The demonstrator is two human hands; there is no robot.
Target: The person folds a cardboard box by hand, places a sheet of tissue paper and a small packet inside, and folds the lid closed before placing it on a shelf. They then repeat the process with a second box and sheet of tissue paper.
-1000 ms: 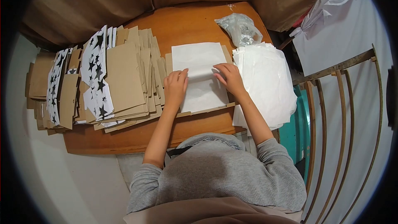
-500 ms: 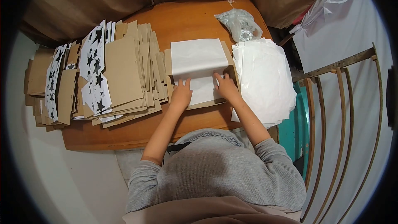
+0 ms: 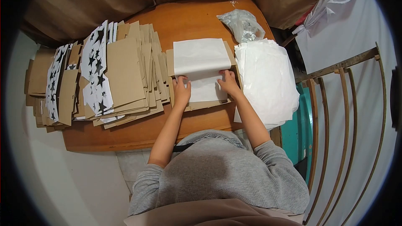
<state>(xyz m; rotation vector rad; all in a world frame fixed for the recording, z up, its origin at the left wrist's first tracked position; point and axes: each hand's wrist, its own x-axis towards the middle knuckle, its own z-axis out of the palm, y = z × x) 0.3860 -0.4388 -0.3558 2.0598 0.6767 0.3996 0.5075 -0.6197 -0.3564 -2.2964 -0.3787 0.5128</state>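
A white paper sheet (image 3: 202, 54) lies in an open cardboard box (image 3: 205, 105) in front of me. The sheet bends down into the box and its far part rests over the far side. My left hand (image 3: 181, 92) is at the sheet's left edge inside the box, thumb and fingers apart. On the opposite edge, by the right wall, my right hand (image 3: 229, 84) touches the paper, its thumb spread away from the fingers. Some fingertips are partly hidden against the paper and the box wall.
Stacked flat cardboard pieces (image 3: 125, 71) and star-printed sheets (image 3: 95, 58) cover the left of the wooden table (image 3: 188, 16). To the right lies a pile of white paper (image 3: 268, 79), with a clear plastic bag (image 3: 243, 24) behind it. A wooden rack (image 3: 345, 121) stands at the right.
Both hands have moved apart slightly, from the paper's middle toward its left and right edges. The paper and box have stayed nearly in place.
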